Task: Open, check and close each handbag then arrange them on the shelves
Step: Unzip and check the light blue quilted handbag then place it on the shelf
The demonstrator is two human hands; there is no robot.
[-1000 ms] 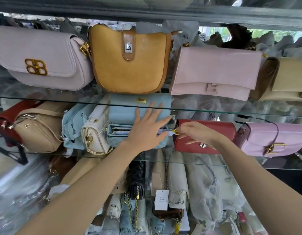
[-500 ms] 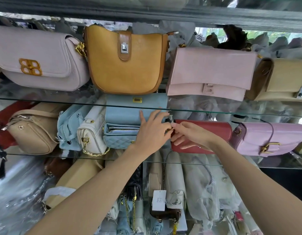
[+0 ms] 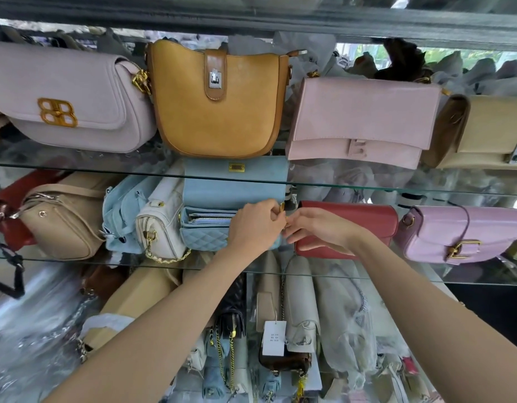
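Observation:
A light blue quilted handbag point(image 3: 205, 237) stands on the middle glass shelf point(image 3: 367, 189) with its flap point(image 3: 234, 190) raised and its zipped pockets showing. My left hand point(image 3: 256, 225) lies over the bag's right half, fingers curled around a small gold fitting point(image 3: 282, 207) at the bag's right end. My right hand point(image 3: 315, 228) meets it from the right, in front of a red bag point(image 3: 367, 216), with its fingertips bunched and pinching at the same end of the blue bag. What exactly the fingertips hold is hidden.
The upper shelf carries a lilac bag point(image 3: 77, 97), a mustard bucket bag point(image 3: 216, 112), a pink flap bag point(image 3: 365, 117) and a beige bag point(image 3: 490, 132). A cream bag point(image 3: 161, 225), a tan bag point(image 3: 62, 222) and a pink buckle bag point(image 3: 466, 234) flank the blue one. Wrapped bags crowd the space below.
My left hand went from lying flat on the blue bag's front to curling at its right end. My right hand slid left to meet it there.

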